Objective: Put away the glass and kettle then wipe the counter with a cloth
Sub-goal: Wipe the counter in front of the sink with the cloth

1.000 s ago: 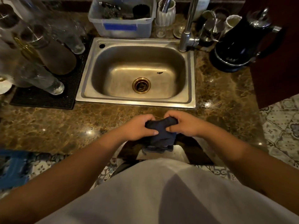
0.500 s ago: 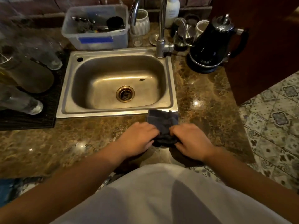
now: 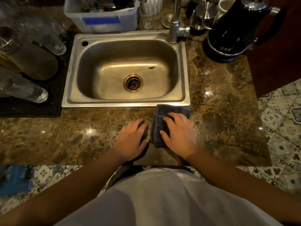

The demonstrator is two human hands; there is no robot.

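A folded dark blue cloth [image 3: 164,111] lies flat on the brown marble counter [image 3: 65,136], just in front of the sink's right corner. My right hand [image 3: 178,134] presses palm-down on the cloth with fingers spread. Beside it, my left hand [image 3: 132,141] rests flat on the bare counter, its fingertips at the cloth's left edge, holding nothing. The black kettle [image 3: 234,30] stands on its base at the back right. Several upturned glasses [image 3: 24,90] sit on the black mat [image 3: 40,108] at the left.
A steel sink [image 3: 184,70] with a tap [image 3: 175,22] fills the middle. Behind it are a plastic tub [image 3: 101,18] of utensils, a white ribbed holder and metal cups. A dark cabinet side stands at the right, above patterned floor tiles [image 3: 283,115].
The cloth went from bunched between both hands at the counter's front edge to spread flat on the counter near the sink. My left hand released it; my right hand now presses on it.
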